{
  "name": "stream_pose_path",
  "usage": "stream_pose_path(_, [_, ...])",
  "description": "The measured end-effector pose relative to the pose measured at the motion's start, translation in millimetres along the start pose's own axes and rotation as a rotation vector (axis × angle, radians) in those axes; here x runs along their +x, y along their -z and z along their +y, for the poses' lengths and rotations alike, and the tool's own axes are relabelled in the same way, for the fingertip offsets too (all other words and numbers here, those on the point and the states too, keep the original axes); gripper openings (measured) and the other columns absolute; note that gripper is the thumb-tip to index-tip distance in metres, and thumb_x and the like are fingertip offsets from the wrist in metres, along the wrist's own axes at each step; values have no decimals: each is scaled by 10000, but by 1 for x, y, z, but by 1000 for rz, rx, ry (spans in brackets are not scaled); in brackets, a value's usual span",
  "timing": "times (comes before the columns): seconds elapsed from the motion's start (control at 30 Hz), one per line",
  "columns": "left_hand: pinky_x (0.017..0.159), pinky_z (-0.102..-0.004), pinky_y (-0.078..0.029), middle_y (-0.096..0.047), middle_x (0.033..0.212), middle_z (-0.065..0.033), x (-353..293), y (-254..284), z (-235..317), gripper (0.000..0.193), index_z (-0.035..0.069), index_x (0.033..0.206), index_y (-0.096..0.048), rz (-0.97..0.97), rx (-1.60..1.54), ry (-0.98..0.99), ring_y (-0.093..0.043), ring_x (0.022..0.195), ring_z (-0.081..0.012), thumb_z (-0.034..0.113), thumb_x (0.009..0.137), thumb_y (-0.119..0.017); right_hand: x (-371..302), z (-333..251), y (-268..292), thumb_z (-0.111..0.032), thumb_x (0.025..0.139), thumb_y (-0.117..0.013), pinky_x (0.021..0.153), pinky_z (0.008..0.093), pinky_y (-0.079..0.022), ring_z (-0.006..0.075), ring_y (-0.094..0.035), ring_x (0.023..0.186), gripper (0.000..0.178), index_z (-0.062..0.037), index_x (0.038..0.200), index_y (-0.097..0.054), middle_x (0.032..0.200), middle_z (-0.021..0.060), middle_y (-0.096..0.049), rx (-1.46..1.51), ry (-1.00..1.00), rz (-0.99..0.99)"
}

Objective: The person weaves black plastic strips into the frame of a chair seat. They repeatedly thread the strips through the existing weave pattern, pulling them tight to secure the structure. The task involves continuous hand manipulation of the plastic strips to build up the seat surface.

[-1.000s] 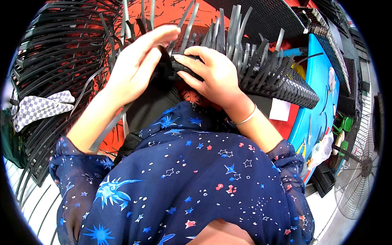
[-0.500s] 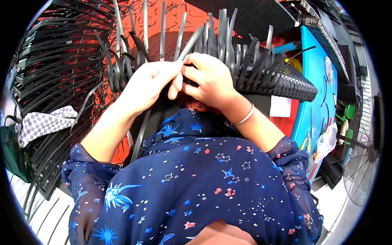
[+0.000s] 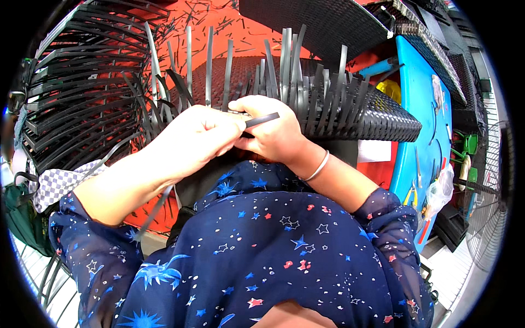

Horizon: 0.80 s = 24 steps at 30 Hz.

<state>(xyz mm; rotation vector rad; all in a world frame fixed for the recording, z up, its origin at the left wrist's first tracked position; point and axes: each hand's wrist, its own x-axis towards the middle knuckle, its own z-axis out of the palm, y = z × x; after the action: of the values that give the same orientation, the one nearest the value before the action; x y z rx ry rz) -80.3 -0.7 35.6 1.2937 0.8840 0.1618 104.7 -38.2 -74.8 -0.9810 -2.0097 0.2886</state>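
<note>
A dark woven piece (image 3: 385,112) of flat plastic strips lies across in front of me, with many loose strip ends (image 3: 287,65) standing up along its edge. My left hand (image 3: 199,131) is closed in a pinch on a flat dark grey plastic strip (image 3: 265,119), whose end pokes out to the right over the back of my other hand. Curled at the same edge of the weave, my right hand (image 3: 276,128) touches the left fingertips. Whatever lies within its bent fingers is hidden.
A rack of curved black strips (image 3: 71,98) fills the left side, beside a checked cloth (image 3: 57,186). Cut scraps litter the red floor (image 3: 205,27) beyond. At the right is a blue table (image 3: 424,104) with yellow-handled pliers (image 3: 411,195) and a clear plastic bag (image 3: 439,188). A fan (image 3: 486,218) stands farther right.
Both hands are lower in view. The strip in my left hand has swung from pointing up and away to lying nearly level toward the right. My left forearm has shifted outward to the left.
</note>
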Motion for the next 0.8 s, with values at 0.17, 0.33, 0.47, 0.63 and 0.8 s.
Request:
stream_pose_path(0.17, [488, -236, -280, -450, 557, 51, 21, 18, 3, 457, 88, 613, -550, -7, 12, -35, -372, 513, -50, 299, 1018, -571, -2, -4, 2, -252, 786, -762, 855, 380, -531, 248, -644, 963, 309, -109, 1057, -724, 1029, 55, -646, -104, -11, -83])
stream_pose_path(0.33, [625, -264, -473, -685, 736, -51, 70, 60, -28, 386, 21, 883, -690, 156, 11, -33, -615, 651, -120, 341, 1037, -539, 0, -11, -6, -239, 771, -780, 858, 381, -542, 254, -652, 961, 296, -130, 1043, -733, 1032, 50, -648, -102, -11, -57])
stream_pose_path(0.47, [752, -273, -536, -733, 887, -72, 92, 62, -58, 354, 11, 1014, -728, 247, -116, -61, -688, 801, -137, 334, 1015, -585, 3, -8, -6, -146, 725, -800, 833, 392, -545, 273, -655, 946, 317, -84, 1026, -722, 1049, 75, -657, -108, 31, 3])
stream_pose_path(0.63, [797, -281, -548, -748, 956, -95, 102, 62, -57, 347, -1, 1058, -738, 233, -34, -6, -702, 817, -155, 305, 1010, -583, 17, -16, 1, -136, 731, -797, 916, 381, -523, 280, -646, 1009, 344, -35, 1045, -703, 1089, 90, -655, -185, 98, -41])
stream_pose_path(0.8, [871, -309, -550, -743, 1032, -116, 99, 58, -54, 361, -17, 1115, -718, 317, -109, -93, -713, 924, -177, 300, 1012, -579, 16, -14, -11, -163, 748, -791, 932, 384, -523, 282, -647, 1021, 367, -26, 1075, -694, 1112, 94, -660, -185, 36, -91])
